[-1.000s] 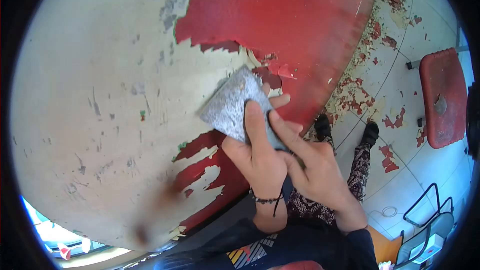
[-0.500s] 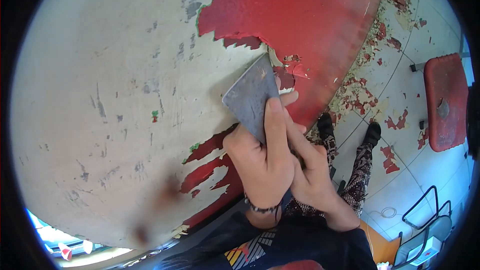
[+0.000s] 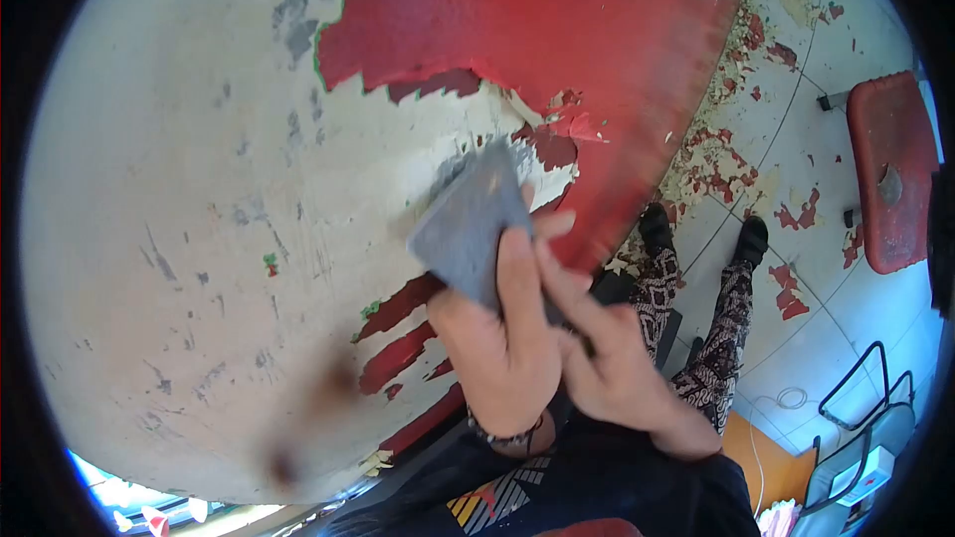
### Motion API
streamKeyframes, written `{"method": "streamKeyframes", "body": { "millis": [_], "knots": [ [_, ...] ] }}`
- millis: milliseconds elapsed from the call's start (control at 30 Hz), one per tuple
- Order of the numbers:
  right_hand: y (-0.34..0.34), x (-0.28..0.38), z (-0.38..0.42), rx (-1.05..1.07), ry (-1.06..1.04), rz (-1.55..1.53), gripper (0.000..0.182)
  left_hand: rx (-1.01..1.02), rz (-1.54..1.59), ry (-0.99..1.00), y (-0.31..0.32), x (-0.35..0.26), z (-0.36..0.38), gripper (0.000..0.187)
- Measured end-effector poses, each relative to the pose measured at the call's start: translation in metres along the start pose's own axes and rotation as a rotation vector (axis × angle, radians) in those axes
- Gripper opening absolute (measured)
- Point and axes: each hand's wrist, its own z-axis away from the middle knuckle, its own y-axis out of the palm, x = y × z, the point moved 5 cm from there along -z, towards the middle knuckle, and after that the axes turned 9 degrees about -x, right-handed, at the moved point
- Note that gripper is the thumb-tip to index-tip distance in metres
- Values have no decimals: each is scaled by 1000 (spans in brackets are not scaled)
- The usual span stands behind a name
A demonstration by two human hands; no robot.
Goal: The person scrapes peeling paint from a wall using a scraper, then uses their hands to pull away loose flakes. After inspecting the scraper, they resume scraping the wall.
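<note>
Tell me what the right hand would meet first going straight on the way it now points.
Most likely the grey metal plate, since the right hand points its extended finger at it; depth is unclear, and they may already touch.

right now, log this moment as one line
left hand: holding metal scraper | right hand: fingers by scraper's edge | curved surface: red coating partly gone | floor: scattered flakes
</note>
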Motion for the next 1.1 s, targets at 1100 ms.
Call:
{"method": "streamKeyframes", "body": {
  "millis": [1100],
  "knots": [
    [3, -21, 9, -10, 147, -44, 60, 96, -25, -117, 6, 13, 5, 31]
  ]
}}
